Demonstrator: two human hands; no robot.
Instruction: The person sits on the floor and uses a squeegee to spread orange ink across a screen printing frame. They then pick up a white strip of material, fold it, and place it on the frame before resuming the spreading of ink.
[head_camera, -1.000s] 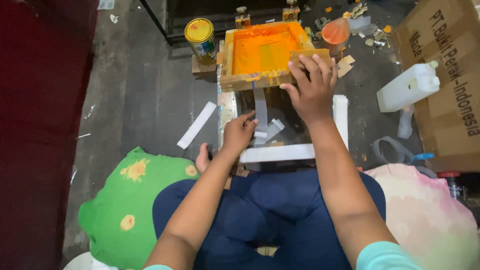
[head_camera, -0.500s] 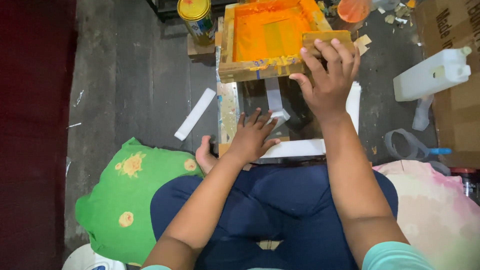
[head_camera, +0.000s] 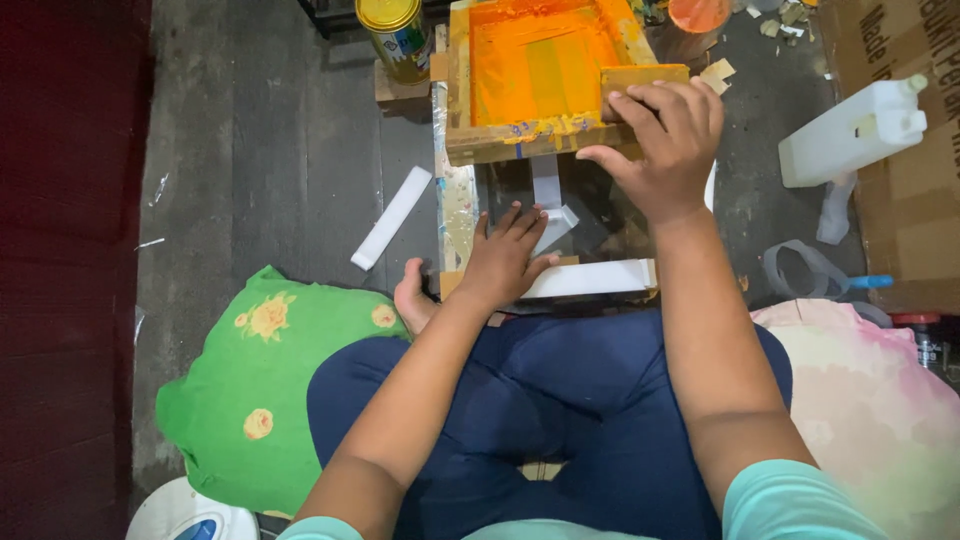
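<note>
Dark grey floor, person seated cross-legged. Wooden screen-printing frame (head_camera: 535, 80), mesh coated in orange ink, sits tilted over a dark printing board (head_camera: 560, 215). Right hand (head_camera: 665, 145) grips the frame's near corner, fingers clamped over its edge. Left hand (head_camera: 505, 258) lies flat, fingers spread, on the board beneath. Yellow-lidded can (head_camera: 395, 35) stands left of the frame; white jug (head_camera: 850, 135) to the right; green cushion (head_camera: 265, 385) beside the left knee.

Dark grey plank floor (head_camera: 270, 150), scuffed and flecked with scraps. Left: a deep red surface (head_camera: 60, 250) runs along the edge. Near left: a green cushion (head_camera: 250, 390) with yellow flowers. Right: a pale pink cushion (head_camera: 880, 400), with a brown cardboard box (head_camera: 920, 180) beyond it. Lighting dim and even.
</note>
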